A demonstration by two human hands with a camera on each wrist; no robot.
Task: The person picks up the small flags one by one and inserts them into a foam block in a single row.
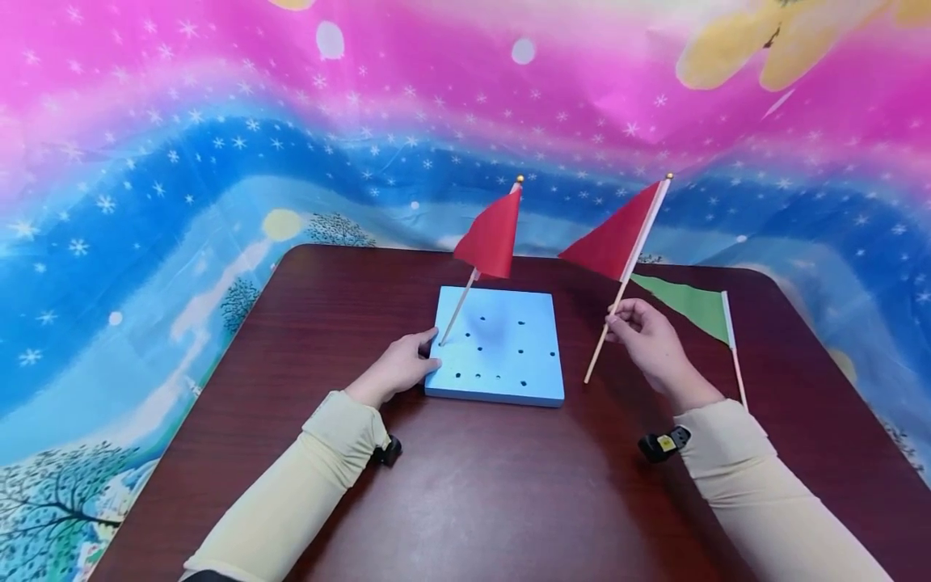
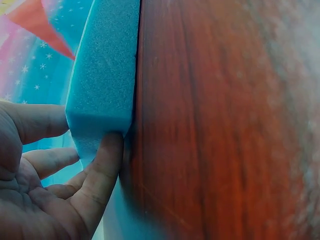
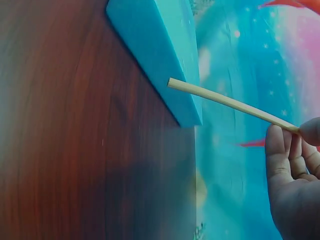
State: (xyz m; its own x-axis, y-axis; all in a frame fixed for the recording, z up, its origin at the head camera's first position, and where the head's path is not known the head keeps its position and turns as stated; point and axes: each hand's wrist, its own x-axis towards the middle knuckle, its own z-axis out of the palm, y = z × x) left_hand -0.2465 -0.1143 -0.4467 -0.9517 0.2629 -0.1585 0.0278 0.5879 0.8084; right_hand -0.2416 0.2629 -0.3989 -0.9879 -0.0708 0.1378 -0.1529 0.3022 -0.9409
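A thick light-blue foam board (image 1: 502,303) with several small holes lies flat on the table. One red triangular flag (image 1: 494,234) leans right, its stick standing in a hole near the board's left edge. My left hand (image 1: 396,368) holds that left edge, thumb and fingers against it; the left wrist view shows the fingertips (image 2: 111,142) at the board's side. To the right of the board, my right hand (image 1: 647,335) pinches the wooden stick of a second red flag (image 1: 618,230). The stick's bare lower end (image 3: 175,83) hangs free, apart from the board.
A green triangular flag (image 1: 687,303) on a white-sleeved stick lies at the right of the dark wooden table (image 1: 480,485), partly hidden by the right forearm. A printed cloth (image 1: 407,97) in pink and blue hangs behind the table's far edge.
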